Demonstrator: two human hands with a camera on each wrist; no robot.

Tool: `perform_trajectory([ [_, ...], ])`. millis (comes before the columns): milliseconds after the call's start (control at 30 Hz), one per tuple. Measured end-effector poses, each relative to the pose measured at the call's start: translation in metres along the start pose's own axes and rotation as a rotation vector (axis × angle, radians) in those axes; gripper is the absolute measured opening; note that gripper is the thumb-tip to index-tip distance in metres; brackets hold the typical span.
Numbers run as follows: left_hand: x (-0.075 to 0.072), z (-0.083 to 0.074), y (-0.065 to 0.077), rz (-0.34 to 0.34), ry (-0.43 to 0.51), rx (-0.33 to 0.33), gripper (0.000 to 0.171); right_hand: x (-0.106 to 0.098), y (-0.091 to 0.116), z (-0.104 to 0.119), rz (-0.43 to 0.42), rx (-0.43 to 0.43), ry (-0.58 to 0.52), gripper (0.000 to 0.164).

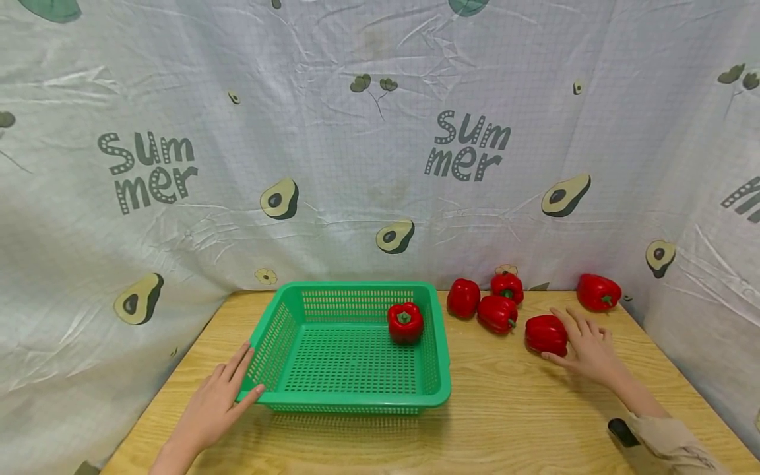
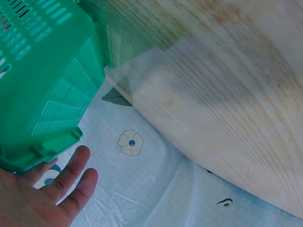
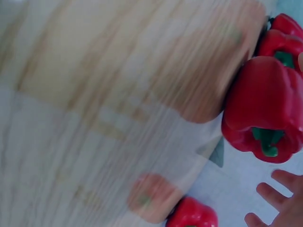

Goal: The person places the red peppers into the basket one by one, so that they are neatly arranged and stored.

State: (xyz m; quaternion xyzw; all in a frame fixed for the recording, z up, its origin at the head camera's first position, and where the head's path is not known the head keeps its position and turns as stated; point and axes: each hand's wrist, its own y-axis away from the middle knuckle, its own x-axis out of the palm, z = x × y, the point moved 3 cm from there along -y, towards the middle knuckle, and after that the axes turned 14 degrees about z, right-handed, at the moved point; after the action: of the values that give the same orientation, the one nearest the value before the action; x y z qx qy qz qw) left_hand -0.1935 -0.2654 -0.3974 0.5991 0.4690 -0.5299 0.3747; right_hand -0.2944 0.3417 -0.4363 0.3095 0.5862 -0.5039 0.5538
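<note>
My left hand [image 1: 210,402] lies against the front left corner of a green plastic basket [image 1: 356,399], fingers stretched along its rim. In the left wrist view its fingers [image 2: 78,163] are spread beside the basket wall. One red bell pepper [image 1: 406,324] stands inside the basket, at the back right, stem up. My right hand [image 1: 590,349] is at a red bell pepper [image 1: 545,334] lying on its side, thumb in front and fingers behind. The right wrist view shows these fingers [image 3: 272,198] spread, with a gap to the pepper whose green stem [image 3: 269,142] faces them.
Three red bell peppers sit right of the basket: one against its side [image 1: 463,298], one in front [image 1: 495,313] and one behind [image 1: 508,287]. Another pepper [image 1: 598,292] lies at the back right edge of the wooden table [image 1: 493,409]. A printed curtain [image 1: 332,171] hangs behind.
</note>
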Motion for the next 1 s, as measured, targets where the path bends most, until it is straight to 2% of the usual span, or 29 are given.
perform_trajectory([
  [200, 0.0014, 0.0005, 0.0004, -0.004, 0.011, 0.000, 0.065, 0.0061, -0.0031, -0.0037, 0.068, 0.027, 0.011, 0.084],
  [467, 0.0017, 0.0002, 0.0003, 0.001, 0.030, 0.004, 0.065, 0.0045, -0.0058, -0.0047, 0.082, 0.032, 0.000, 0.072],
  [767, 0.0021, -0.0002, 0.0001, -0.010, 0.024, 0.006, 0.065, 0.0036, -0.0030, -0.0046, 0.064, 0.033, -0.035, 0.082],
  [1000, 0.0021, 0.0007, -0.0009, -0.014, 0.014, 0.014, 0.065, 0.0019, -0.0007, -0.0028, 0.032, 0.002, -0.043, 0.081],
])
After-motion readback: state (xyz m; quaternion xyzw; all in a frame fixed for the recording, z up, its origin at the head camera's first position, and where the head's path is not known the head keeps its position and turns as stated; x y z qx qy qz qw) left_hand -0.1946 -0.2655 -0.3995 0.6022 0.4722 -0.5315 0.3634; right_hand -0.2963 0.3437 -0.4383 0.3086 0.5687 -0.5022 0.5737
